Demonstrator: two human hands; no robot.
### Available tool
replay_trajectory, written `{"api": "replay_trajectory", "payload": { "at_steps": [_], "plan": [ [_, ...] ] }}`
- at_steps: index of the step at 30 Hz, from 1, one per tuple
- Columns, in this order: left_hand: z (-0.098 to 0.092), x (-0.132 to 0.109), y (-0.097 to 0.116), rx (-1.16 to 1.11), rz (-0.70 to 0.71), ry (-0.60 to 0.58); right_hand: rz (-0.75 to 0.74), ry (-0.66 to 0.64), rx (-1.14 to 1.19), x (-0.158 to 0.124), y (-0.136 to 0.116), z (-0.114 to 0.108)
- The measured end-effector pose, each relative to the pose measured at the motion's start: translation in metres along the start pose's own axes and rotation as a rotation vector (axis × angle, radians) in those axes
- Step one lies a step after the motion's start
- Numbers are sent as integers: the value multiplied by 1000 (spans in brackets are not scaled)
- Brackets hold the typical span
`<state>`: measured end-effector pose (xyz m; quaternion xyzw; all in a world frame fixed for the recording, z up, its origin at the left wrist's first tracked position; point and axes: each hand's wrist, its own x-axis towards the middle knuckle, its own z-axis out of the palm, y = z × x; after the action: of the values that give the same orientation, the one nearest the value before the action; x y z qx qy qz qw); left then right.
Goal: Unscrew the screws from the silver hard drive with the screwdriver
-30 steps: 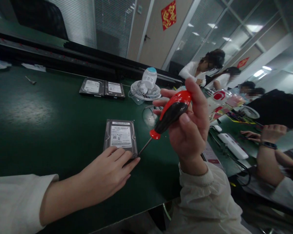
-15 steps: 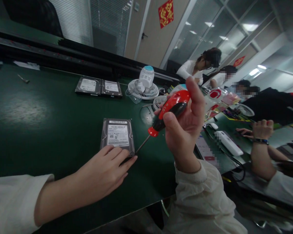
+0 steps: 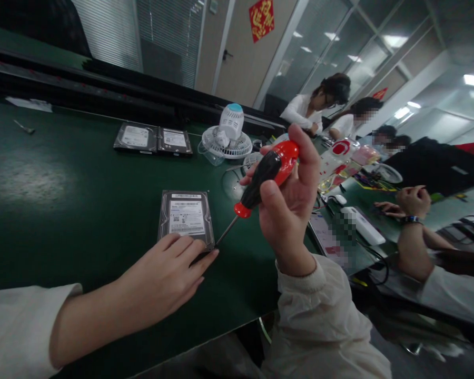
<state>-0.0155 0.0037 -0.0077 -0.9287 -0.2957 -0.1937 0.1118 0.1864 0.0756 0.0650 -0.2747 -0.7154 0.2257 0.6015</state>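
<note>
A hard drive (image 3: pixel 186 217) with a white label lies flat on the green table (image 3: pixel 63 210). My left hand (image 3: pixel 164 276) rests on its near edge, fingers stretched flat and pressing it down. My right hand (image 3: pixel 288 202) is closed round the red and black handle of a screwdriver (image 3: pixel 260 181). The thin shaft slants down to the left, and its tip meets the drive's near right corner, just beside my left fingertips.
Two more hard drives (image 3: pixel 153 139) lie side by side at the back. A small white fan (image 3: pixel 227 138) stands behind a clear disc (image 3: pixel 233 184). To the right, a co-worker's forearm (image 3: pixel 413 231) rests by a white device (image 3: pixel 361 225). Other people sit further back.
The screwdriver handle has turned in my right fingers, showing more black. The view has drifted slightly, shifting everything left. My left hand stays on the drive.
</note>
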Motion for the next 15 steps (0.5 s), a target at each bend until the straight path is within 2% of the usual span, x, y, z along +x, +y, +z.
{"api": "replay_trajectory", "payload": {
  "at_steps": [4, 9, 13, 15],
  "plan": [
    [0, 1, -1, -1, 1, -9, 63, -57, 176, 0, -3, -2],
    [0, 1, -1, -5, 4, -2, 28, 48, 169, 0, -3, -2],
    [-1, 1, -1, -2, 6, -12, 55, -55, 222, 0, -4, -2],
    [-2, 1, -1, 3, 3, -16, 42, -49, 239, 0, -4, -1]
  ]
}}
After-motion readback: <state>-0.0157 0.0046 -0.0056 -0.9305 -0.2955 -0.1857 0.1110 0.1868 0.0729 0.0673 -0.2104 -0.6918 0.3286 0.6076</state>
